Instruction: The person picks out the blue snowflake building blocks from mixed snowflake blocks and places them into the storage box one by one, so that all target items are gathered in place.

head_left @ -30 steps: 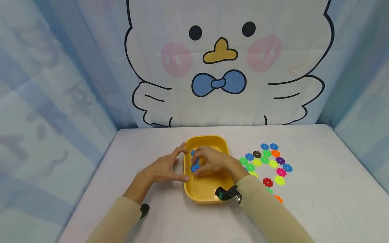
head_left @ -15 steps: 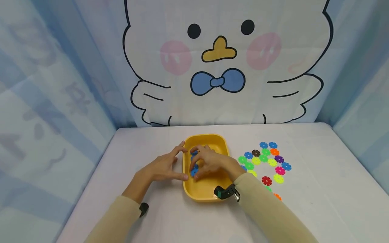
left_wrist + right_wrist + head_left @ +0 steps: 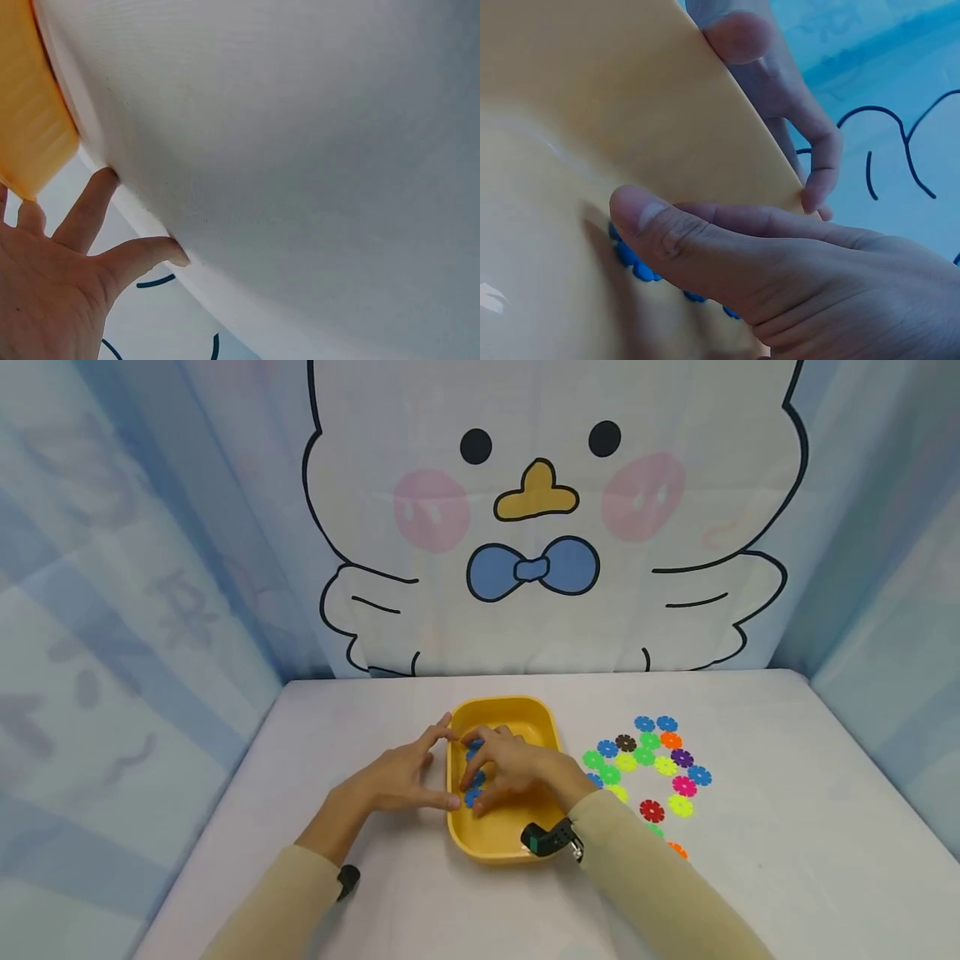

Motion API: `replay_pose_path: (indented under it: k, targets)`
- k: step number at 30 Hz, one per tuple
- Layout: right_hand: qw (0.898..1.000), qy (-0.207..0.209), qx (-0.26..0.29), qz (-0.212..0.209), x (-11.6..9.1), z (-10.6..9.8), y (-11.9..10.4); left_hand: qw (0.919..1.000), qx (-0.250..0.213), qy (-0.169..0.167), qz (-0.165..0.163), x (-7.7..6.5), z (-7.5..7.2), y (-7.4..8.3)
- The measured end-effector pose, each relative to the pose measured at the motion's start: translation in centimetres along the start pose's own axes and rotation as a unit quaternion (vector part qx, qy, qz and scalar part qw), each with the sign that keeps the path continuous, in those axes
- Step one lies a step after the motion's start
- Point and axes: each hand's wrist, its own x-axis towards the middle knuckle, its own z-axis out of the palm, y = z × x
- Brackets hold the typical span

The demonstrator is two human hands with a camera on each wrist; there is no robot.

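Resting spread against the yellow tray (image 3: 491,847), the left hand (image 3: 399,779) faces the right hand (image 3: 513,770), curved over blue pieces (image 3: 472,797); whether it pinches any, I cannot tell.

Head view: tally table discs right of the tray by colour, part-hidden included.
Blue discs: 5
Green discs: 5
Yellow discs: 4
Orange discs: 2
Brown disc: 1
Purple disc: 1
Pink disc: 1
Red disc: 1
Total visible: 20
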Motion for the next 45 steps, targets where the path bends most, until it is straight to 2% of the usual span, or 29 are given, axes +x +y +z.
replay_pose_path:
  k: [5, 9, 15, 22, 26, 32, 41, 45]
  targets:
    - [1.000, -0.003, -0.004, 0.008, 0.0, -0.1, 0.0, 1.0000, -0.001, -0.001, 0.009, 0.1, 0.0, -0.1]
    - [1.000, -0.009, 0.001, 0.013, -0.1, -0.3, 0.0, 1.0000, -0.002, -0.004, 0.003, 0.2, 0.1, 0.0]
    - [1.000, -0.005, -0.005, -0.002, -0.4, -1.1, -0.6, 1.0000, 0.002, 0.001, 0.000, 0.0, 0.0, 0.0]
    - [0.999, 0.005, -0.034, 0.000, -2.1, -2.7, -1.3, 1.0000, 0.005, 0.006, -0.003, -0.2, 0.1, -0.2]
    - [0.999, 0.015, -0.025, -0.023, -3.3, -3.1, -1.7, 0.9999, 0.005, 0.006, -0.013, -0.2, 0.1, 0.0]
    - [0.999, 0.033, -0.017, -0.013, -5.3, -3.7, -2.3, 0.9998, 0.002, 0.008, -0.017, 0.1, 0.3, 0.2]
    - [0.997, 0.071, 0.017, -0.030, -7.6, -3.7, -0.2, 0.9996, 0.004, 0.009, -0.026, 0.0, 0.8, 0.3]
    - [0.993, 0.102, 0.024, -0.047, -8.3, -4.0, 0.6, 0.9996, 0.010, 0.013, -0.021, -0.1, 0.6, 0.4]
